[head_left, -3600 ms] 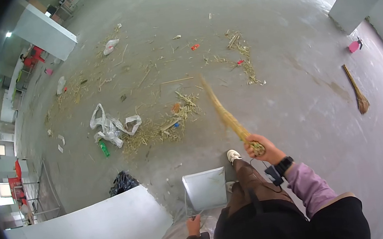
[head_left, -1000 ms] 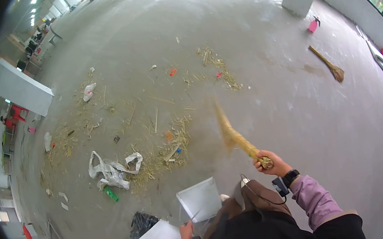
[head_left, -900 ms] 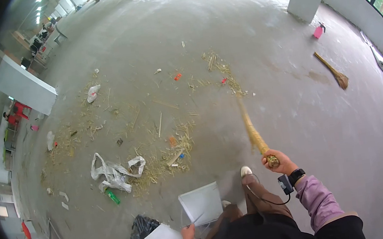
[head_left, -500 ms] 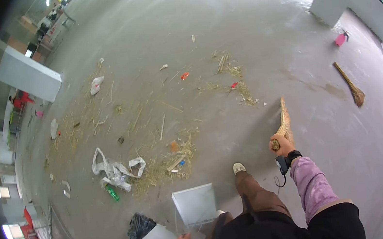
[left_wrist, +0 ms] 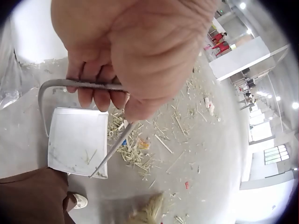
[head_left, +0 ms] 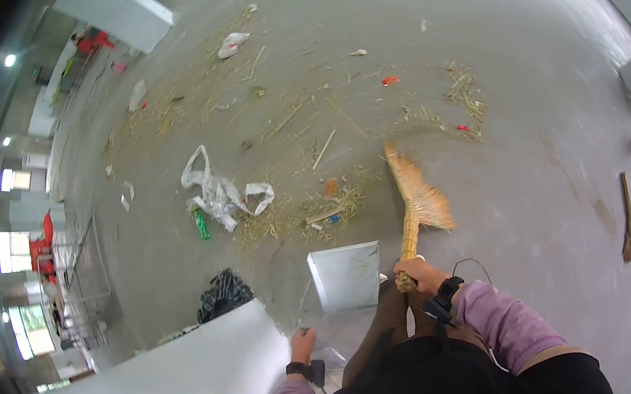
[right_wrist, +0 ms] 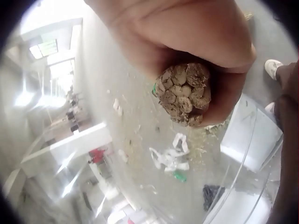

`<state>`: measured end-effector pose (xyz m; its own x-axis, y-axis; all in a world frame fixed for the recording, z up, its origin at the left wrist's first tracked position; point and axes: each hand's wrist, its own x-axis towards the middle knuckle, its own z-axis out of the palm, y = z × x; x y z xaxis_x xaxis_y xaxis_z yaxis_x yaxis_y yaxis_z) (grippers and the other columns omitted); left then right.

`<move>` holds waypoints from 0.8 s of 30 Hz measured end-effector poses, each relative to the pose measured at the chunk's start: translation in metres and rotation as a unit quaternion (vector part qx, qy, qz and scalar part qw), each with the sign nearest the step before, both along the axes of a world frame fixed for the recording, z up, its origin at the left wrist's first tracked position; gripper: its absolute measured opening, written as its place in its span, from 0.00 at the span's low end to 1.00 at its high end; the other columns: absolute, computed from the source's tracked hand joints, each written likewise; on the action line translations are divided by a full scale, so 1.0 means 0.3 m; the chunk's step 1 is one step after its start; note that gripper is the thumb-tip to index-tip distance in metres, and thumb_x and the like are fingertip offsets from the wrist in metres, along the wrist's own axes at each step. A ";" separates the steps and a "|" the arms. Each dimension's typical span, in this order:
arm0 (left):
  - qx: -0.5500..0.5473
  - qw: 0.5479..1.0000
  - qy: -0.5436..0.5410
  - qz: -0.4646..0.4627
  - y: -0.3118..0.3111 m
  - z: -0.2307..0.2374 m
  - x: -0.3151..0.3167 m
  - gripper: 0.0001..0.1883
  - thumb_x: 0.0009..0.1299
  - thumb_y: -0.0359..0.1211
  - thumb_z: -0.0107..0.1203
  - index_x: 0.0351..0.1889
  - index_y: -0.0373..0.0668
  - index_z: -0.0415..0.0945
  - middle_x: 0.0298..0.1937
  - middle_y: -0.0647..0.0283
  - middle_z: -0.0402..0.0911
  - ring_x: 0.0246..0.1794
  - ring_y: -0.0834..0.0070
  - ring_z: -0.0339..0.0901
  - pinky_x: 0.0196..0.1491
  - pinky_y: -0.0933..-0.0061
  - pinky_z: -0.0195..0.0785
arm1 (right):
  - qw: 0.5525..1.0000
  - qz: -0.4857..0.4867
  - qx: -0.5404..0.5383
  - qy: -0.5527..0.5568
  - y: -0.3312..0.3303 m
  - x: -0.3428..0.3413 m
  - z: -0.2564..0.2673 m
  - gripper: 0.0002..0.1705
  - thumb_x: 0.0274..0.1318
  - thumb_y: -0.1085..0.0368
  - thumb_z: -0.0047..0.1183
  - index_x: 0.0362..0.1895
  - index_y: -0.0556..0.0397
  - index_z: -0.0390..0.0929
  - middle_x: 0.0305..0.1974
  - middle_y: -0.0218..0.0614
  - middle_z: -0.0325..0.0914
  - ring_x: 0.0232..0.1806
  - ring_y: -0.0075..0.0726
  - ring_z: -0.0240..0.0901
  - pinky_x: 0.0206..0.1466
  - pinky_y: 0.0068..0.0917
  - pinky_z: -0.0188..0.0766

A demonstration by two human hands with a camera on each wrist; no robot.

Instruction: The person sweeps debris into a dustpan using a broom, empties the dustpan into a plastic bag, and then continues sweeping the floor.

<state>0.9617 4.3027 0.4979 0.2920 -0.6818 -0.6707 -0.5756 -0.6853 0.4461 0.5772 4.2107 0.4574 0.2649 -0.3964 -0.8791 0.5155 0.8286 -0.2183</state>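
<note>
My right hand (head_left: 421,275) grips the handle of a straw broom (head_left: 420,198); its fanned bristles spread over the floor ahead, right of the straw pile. In the right wrist view, the handle's butt end (right_wrist: 182,95), a bundle of cut stalks, pokes out of the fist. My left hand (left_wrist: 149,51) holds the bent grey handle of a white dustpan (left_wrist: 77,140), fingers curled over the bar. The pan stands before my feet with a few straw bits in it. Just beyond it lies a heap of chopped straw (head_left: 279,222) with orange and blue scraps.
Near the heap lie a white plastic bag (head_left: 218,194) and a green bottle (head_left: 201,223). A black bag (head_left: 223,295) sits beside a white block (head_left: 164,379) at left. More straw (head_left: 466,95) lies ahead right; another broom (head_left: 628,221) is far right.
The broom was off to the right half a second ago; it has swung left, nearer the straw heap. The head view has turned left, and the left hand still holds the dustpan.
</note>
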 end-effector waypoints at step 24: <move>-0.112 0.974 0.052 0.192 -0.055 -0.083 0.361 0.24 0.57 0.48 0.54 0.23 0.30 0.75 0.18 0.59 0.74 0.21 0.72 0.70 0.27 0.69 0.63 | 0.958 0.055 0.044 -0.278 -0.613 0.517 0.338 0.08 0.49 0.68 0.50 0.30 0.53 0.63 0.23 0.29 0.65 0.21 0.23 0.64 0.22 0.19 0.68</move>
